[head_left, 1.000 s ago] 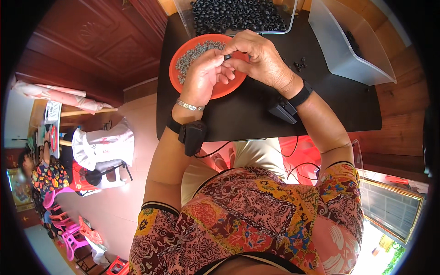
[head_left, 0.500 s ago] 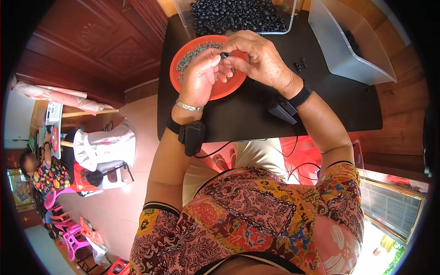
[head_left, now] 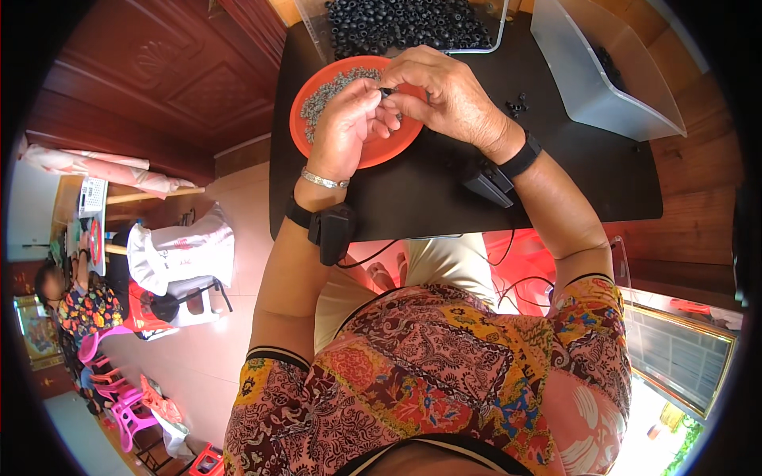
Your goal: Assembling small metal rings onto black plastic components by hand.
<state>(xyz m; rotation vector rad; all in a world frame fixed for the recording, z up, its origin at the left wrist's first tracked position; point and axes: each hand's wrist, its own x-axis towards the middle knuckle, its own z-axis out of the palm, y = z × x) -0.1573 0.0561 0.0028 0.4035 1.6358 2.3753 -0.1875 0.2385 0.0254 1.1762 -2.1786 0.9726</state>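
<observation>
Above the red-orange plate (head_left: pixel 373 156), my two hands meet at the fingertips. A small black ring-like part (head_left: pixel 386 92) sits pinched between them, partly covered by the fingers. My left hand (head_left: pixel 349 123) holds it with thumb and forefinger, its other fingers curled loosely. From the right, my right hand (head_left: pixel 444 95) pinches the same part with thumb and forefinger. Many small grey pieces (head_left: pixel 324 101) lie in the plate beneath. Behind the plate, a clear bin (head_left: pixel 500 36) holds a heap of black ring-like parts (head_left: pixel 405 28).
A translucent bin (head_left: pixel 611 95) stands at the right of the black table (head_left: pixel 421 208), with some dark parts in it. A few loose black parts (head_left: pixel 517 105) lie beside it. Far left, another person (head_left: pixel 87 305) sits at a table; a white sack (head_left: pixel 186 252) is nearer.
The view has shifted slightly, moving the table and plate a little up and left in the picture. Both hands keep their pinch on the small black part.
</observation>
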